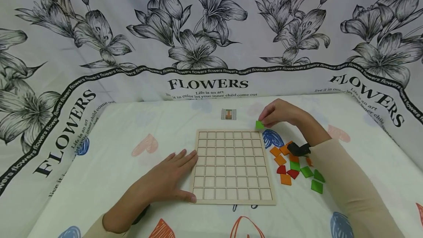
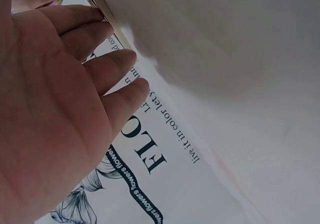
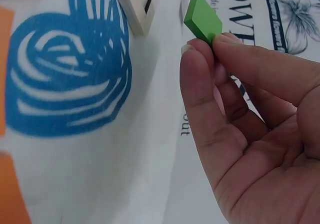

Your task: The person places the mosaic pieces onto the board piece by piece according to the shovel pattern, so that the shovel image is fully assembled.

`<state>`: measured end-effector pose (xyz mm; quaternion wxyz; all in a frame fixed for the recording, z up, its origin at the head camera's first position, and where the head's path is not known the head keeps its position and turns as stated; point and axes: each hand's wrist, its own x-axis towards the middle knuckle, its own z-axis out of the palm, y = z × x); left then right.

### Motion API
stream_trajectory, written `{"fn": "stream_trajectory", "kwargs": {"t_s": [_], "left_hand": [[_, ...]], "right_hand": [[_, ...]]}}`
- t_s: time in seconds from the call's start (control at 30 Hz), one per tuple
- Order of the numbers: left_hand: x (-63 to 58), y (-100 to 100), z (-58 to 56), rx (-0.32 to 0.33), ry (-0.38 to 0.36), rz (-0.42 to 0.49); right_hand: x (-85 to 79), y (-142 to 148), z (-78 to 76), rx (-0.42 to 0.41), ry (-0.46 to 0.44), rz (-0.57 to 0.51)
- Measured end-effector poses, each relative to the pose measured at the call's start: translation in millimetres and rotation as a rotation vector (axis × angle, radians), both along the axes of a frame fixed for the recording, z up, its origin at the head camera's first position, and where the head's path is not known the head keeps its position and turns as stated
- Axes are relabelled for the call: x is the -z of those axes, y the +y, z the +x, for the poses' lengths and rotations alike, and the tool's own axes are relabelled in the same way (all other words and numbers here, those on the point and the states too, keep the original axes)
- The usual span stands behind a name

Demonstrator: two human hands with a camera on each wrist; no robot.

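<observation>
A wooden grid board [image 1: 233,130] with rows of square cells lies flat on the cloth, its cells bare. My left hand [image 1: 172,179] is at its left edge, fingers extended, fingertips and thumb touching the frame. Just beyond the board's far right corner, my right hand [image 1: 281,112] pinches a green square tile [image 1: 259,125] between thumb and fingertips. In the right wrist view that green tile [image 3: 204,18] is held up by one corner, with a corner of the wooden board behind it.
Right of the board lie loose orange tiles [image 1: 280,160], green tiles [image 1: 316,186] and red tiles [image 1: 292,173], several partly under the right wrist's black strap [image 1: 299,150]. A small pattern card [image 1: 228,114] lies beyond the board. A flower-printed cloth [image 1: 211,28] hangs behind.
</observation>
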<state>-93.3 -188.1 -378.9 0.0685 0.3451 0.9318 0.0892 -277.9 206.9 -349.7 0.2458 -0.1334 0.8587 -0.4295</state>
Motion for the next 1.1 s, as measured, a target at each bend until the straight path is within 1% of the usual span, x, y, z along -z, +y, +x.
{"fn": "stream_trajectory", "kwargs": {"t_s": [0.13,0.37,0.5,0.67,0.9,1.1], "left_hand": [[0.1,-0.1,-0.1,0.001,0.002,0.001],[0.1,0.2,-0.8,-0.002,-0.002,0.004],[-0.3,-0.1,-0.6,-0.008,-0.009,0.003],[-0.6,-0.3,0.6,-0.012,-0.02,0.01],[-0.9,-0.7,0.9,-0.012,-0.013,0.009],[0.0,-1.4,0.7,-0.014,-0.02,0.01]], "right_hand": [[3.6,-11.1,-4.1,-0.018,-0.01,-0.004],[9.2,-31.5,-10.1,-0.024,-0.021,0.031],[13.2,-42.7,-11.7,-0.039,-0.042,0.014],[15.8,-56.0,-10.5,-0.048,-0.069,-0.004],[11.0,-73.2,-6.2,-0.052,-0.079,0.015],[12.3,-87.1,-6.0,-0.066,-0.099,0.003]]}}
